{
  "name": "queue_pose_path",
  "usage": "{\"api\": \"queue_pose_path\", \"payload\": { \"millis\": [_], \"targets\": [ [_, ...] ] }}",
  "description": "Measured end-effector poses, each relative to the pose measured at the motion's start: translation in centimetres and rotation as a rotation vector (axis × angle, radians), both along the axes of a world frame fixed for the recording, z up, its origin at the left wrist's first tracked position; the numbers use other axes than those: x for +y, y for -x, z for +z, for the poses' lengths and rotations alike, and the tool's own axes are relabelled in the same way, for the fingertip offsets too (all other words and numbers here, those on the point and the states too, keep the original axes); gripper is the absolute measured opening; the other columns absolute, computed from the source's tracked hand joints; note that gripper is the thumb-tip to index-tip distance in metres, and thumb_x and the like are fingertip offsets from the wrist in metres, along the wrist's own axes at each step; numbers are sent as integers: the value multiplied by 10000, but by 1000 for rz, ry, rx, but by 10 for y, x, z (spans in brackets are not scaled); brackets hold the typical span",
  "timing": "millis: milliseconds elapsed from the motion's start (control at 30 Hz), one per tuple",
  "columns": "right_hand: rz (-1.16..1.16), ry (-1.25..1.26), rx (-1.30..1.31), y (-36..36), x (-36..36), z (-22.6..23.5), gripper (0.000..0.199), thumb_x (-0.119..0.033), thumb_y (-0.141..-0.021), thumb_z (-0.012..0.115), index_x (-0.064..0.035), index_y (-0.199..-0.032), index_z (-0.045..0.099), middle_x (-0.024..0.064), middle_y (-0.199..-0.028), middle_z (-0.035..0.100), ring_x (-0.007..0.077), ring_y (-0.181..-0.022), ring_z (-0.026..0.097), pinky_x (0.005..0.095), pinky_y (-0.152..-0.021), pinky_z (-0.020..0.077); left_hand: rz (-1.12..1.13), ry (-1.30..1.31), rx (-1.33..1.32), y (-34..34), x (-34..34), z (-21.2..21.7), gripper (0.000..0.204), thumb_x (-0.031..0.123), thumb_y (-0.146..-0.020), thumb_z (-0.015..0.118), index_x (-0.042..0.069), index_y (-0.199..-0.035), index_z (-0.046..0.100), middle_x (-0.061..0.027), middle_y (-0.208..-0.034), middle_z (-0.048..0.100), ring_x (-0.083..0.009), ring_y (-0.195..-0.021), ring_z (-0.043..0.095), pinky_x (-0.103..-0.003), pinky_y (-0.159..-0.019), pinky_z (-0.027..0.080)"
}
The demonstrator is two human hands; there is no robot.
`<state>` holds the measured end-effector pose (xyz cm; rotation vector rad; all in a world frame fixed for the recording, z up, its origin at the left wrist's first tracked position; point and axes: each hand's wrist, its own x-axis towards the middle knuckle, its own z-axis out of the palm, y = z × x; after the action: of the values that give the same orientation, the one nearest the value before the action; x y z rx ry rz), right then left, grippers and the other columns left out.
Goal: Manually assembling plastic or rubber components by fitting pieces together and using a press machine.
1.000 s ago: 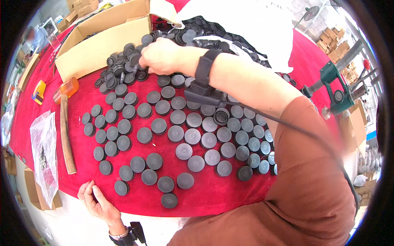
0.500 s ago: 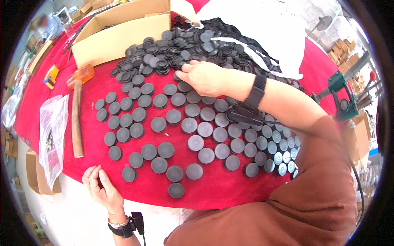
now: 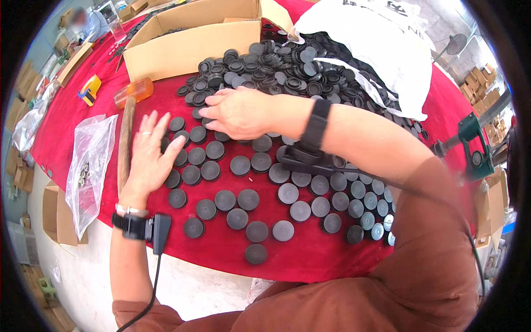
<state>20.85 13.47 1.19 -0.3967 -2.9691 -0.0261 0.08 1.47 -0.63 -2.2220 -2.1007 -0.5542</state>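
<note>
Many round, flat, dark grey caps (image 3: 240, 166) lie spread out on a red cloth (image 3: 182, 252). Behind them is a heap of similar black caps (image 3: 287, 69), some with their rimmed side up. My right hand (image 3: 238, 113) reaches leftward over the front of the heap. Its fingers are somewhat apart and the fingertips touch caps there; the palm hides what lies under it. My left hand (image 3: 148, 152) is open with fingers spread, at the left edge of the laid-out caps, holding nothing. It partly covers the wooden handle of a mallet (image 3: 134, 93) with an orange head.
A cardboard box (image 3: 191, 52) stands behind the heap, with a white sack (image 3: 365, 44) to its right. A clear plastic bag (image 3: 91, 171) and a yellow tape measure (image 3: 90, 90) lie at left. Green metal equipment (image 3: 474, 145) stands at right. Another person (image 3: 91, 25) is far left.
My left hand has risen from below the table edge to beside the caps, its fingers now spread. My right hand has shifted left along the heap's front. The whole view has shifted slightly.
</note>
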Motion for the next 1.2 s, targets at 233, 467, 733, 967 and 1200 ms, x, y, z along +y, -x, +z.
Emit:
{"api": "queue_pose_path", "payload": {
  "millis": [233,467,733,967,1200],
  "targets": [
    [-139,-63,-119,16,-14,-21,345,-278,-894,419,-53,-1153,455,147,-1199,467,323,-1110,478,454,-750,463,-145,144,10,-4,9,-11,558,337,-869,493,61,-1330,344,-202,-1396,261,-356,-1309,204,-407,-1066,196],
    [-113,-3,-166,-14,-38,-11,389,-266,-906,403,-37,-1220,407,160,-1290,406,348,-1210,386,465,-859,439,-258,127,6,-20,-5,-8,617,394,-842,530,33,-1311,354,-239,-1355,295,-422,-1273,218,-454,-1048,222],
    [-100,-19,-164,-28,-47,-9,403,-285,-907,402,-60,-1241,416,137,-1297,405,293,-1221,389,440,-860,394,-305,221,-101,-24,-8,2,539,375,-856,511,36,-1266,425,-212,-1333,351,-403,-1281,227,-469,-1045,211],
    [-124,-74,-124,-39,-57,-2,372,-294,-862,496,-77,-1164,491,132,-1199,436,248,-1157,442,499,-865,317,27,-8,-250,-1,79,11,384,267,-772,612,-13,-1034,595,-197,-1007,592,-323,-923,578,-384,-834,444],
    [-2,-75,38,-77,-71,17,229,-255,-795,566,-68,-926,568,96,-952,518,217,-984,516,455,-825,324,-68,200,3,5,130,6,408,309,-701,649,-11,-954,635,-213,-935,615,-339,-911,585,-379,-829,451]
  ]
}}
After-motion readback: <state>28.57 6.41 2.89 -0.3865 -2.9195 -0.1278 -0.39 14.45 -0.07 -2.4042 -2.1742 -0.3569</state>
